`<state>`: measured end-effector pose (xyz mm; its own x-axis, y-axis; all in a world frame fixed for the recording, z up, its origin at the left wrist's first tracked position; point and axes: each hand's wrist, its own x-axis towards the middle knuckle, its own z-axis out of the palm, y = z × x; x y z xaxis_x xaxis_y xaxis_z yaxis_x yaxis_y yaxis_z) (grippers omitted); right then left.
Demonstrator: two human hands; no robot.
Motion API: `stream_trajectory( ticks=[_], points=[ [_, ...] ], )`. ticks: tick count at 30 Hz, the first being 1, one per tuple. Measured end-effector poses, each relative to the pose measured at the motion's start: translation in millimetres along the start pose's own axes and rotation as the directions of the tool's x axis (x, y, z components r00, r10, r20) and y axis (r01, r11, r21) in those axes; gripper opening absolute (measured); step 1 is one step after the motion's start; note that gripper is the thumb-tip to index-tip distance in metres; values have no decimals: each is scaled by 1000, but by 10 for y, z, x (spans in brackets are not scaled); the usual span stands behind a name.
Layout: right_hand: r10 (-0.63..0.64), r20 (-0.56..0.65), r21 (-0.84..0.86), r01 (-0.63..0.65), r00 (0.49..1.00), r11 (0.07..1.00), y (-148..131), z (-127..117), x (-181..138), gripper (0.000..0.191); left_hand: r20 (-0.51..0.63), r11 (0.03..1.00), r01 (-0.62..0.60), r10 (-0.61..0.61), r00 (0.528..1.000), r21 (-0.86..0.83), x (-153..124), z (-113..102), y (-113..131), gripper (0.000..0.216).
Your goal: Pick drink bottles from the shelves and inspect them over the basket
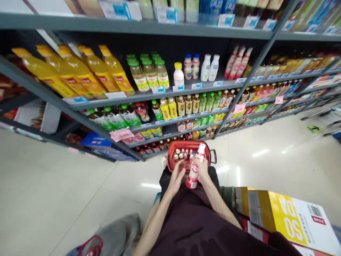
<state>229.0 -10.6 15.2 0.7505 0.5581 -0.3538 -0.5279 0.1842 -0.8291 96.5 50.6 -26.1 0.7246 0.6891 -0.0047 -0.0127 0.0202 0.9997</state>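
My right hand [201, 170] is wrapped around a white-and-red drink bottle [194, 170], which leans with its narrow white top up and to the right. My left hand [177, 178] is just left of the bottle, fingers apart and holding nothing. Beneath and beyond both hands, a red shopping basket [183, 143] with a black handle sits before my knees. Several small bottles [183, 155] stand inside it, partly hidden by my hands. Similar red-and-white bottles [238, 63] stand at the right of the shelf's upper row.
Ahead, a grey shelf rack [160, 30] carries rows of drinks, among them large orange juice bottles [87, 73] and green-capped bottles [151, 73]. Stacked cartons [289, 217] are close on my right. At lower left is a person's grey clothing [117, 231]. Cart legs [323, 113] show at far right.
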Motion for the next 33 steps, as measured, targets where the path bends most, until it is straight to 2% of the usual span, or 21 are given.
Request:
stream_trajectory(
  ticks=[2,5,8,11,14,18,21,24,26,29,33],
  points=[
    [16,23,-63,-15,1000,998,52,-25,-45,27,-18,998,-37,36,999,-56,92,12,110,53],
    [26,158,-199,6,987,980,142,-60,-110,30,-14,994,-37,36,999,-106,225,35,246,53],
    [27,301,-294,66,953,953,202,-65,-139,35,27,996,9,-6,1000,-89,351,72,331,51],
    [84,337,-317,29,938,948,193,-77,-130,45,79,985,92,-81,994,-146,454,125,381,46],
    [110,407,-324,31,907,945,126,-184,-97,54,36,951,163,-159,987,-264,529,194,459,45],
    [118,510,-461,155,852,874,130,-497,-49,67,-63,939,129,-157,986,-319,678,304,633,42],
    [73,441,-590,227,895,775,260,-710,-29,62,-155,935,112,-173,973,-337,852,397,733,42],
    [-48,319,-621,246,947,744,400,-795,-13,51,-156,946,129,-181,971,-297,1014,496,781,40],
    [-98,236,-593,223,967,773,462,-806,5,51,-99,966,129,-155,983,-226,1091,562,811,38],
    [-137,110,-537,175,984,825,524,-839,54,55,48,987,123,-119,992,-106,1172,651,882,38],
    [-185,2,-467,165,983,869,600,-966,168,56,259,989,137,-144,955,48,1263,772,981,37]
  ],
)
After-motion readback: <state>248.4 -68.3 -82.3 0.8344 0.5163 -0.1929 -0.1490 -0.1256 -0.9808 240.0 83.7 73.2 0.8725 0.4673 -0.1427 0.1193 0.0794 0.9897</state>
